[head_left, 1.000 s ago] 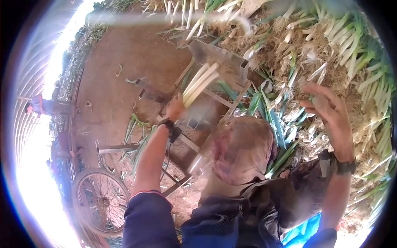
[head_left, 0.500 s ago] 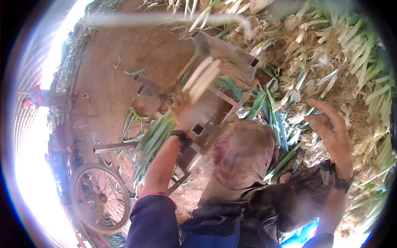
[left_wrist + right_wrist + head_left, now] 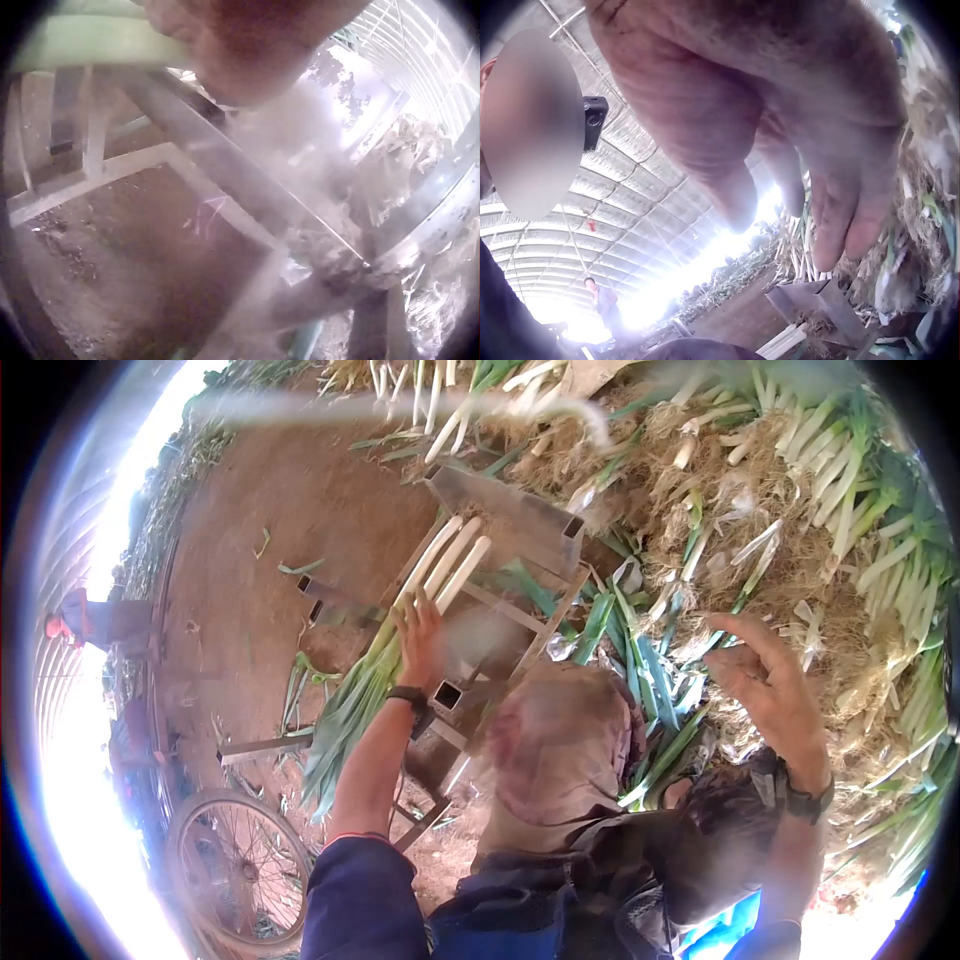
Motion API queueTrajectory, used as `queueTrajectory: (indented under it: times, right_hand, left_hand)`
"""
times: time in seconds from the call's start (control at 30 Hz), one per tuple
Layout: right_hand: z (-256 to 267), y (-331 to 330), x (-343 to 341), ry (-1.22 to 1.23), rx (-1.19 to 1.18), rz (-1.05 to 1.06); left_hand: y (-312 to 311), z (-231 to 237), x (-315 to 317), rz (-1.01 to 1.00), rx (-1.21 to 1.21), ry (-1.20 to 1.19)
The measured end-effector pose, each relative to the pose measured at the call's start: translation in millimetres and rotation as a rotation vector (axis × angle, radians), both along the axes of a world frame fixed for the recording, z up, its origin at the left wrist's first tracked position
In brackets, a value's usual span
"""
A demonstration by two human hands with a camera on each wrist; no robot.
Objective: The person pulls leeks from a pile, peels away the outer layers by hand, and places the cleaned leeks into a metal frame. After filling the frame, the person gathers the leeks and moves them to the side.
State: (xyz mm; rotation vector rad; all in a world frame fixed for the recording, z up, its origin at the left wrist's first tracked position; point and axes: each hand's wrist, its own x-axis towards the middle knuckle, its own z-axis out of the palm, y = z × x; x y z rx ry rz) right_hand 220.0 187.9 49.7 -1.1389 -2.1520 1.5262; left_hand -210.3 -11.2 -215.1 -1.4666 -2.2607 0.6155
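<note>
A small bunch of leeks, white stalks up and green leaves trailing toward the wheel, lies across a metal frame. My left hand holds the bunch partway along, its fingers laid over the stalks. In the left wrist view a pale green stalk runs beneath that hand. Nothing shows in my right hand, raised at the right with fingers loosely bent. The right wrist view has the same hand hanging above the frame, its fingers apart from the leeks below.
Rooty leeks are heaped along the right and back. Loose green leaves lie beside the frame. A spoked wheel stands at the lower left, near a metal bar. Another person is in the far left background.
The leek bunch has shifted left relative to the frame, and its leaves have come out from behind my left forearm. The left fingers now lie visibly over the stalks. The right hand keeps its pose.
</note>
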Motion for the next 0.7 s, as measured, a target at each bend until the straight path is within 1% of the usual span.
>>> queueTrajectory:
  times: [0.03,0.1,0.13,0.17,0.2,0.23,0.27,0.33,0.37,0.43,0.47,0.53,0.57,0.6,0.63,0.67,0.7]
  right_hand:
    - [0,0,1,0.013,0.016,-0.006]
    - [-5,0,3,0.044,0.358,0.162]
    - [-2,-1,-1,0.008,0.159,0.078]
    - [-4,-2,-2,0.071,0.131,0.083]
    - [-7,-1,-1,0.043,0.164,0.132]
    - [-5,1,-2,-0.041,0.208,0.177]
    - [-12,2,-2,0.005,0.193,0.196]
    - [-10,6,-4,-0.014,0.176,0.233]
    - [-11,6,-5,-0.015,0.192,0.22]
    - [-11,6,-4,0.031,0.125,0.194]
    - [-10,8,-2,0.032,0.148,0.177]
    - [-11,8,0,0.025,0.13,0.186]
    - [-15,9,0,0.011,0.171,0.168]
    - [-17,11,0,0.009,0.184,0.16]
    - [-18,13,0,0.028,0.189,0.157]
    - [-19,14,0,0.048,0.192,0.156]
    - [-20,15,-1,0.05,0.202,0.15]
  left_hand:
    - [1,4,9,-0.001,0.025,-0.166]
    - [2,-1,10,0.111,-0.143,-0.19]
    - [4,-14,3,0.115,0.088,-0.395]
    - [8,-29,-7,0.122,0.308,-0.61]
    - [13,-31,-12,0.017,0.146,-0.314]
    - [18,-27,-16,-0.075,-0.005,0.002]
    - [29,-24,-17,-0.105,0.02,-0.014]
    - [39,-16,-22,-0.001,0.122,-0.046]
    - [38,-14,-25,-0.014,0.137,-0.045]
    - [41,-8,-24,0.041,0.047,-0.176]
    - [47,5,-14,0.021,0.067,-0.173]
    - [43,53,10,0.233,0.05,-0.504]
    - [39,68,13,0.242,0.079,-0.532]
    - [34,67,0,0.23,0.09,-0.533]
    - [24,62,-28,0.163,0.13,-0.772]
    - [21,61,-42,0.091,0.165,-1.008]
    - [21,81,-38,0.05,0.219,-1.051]
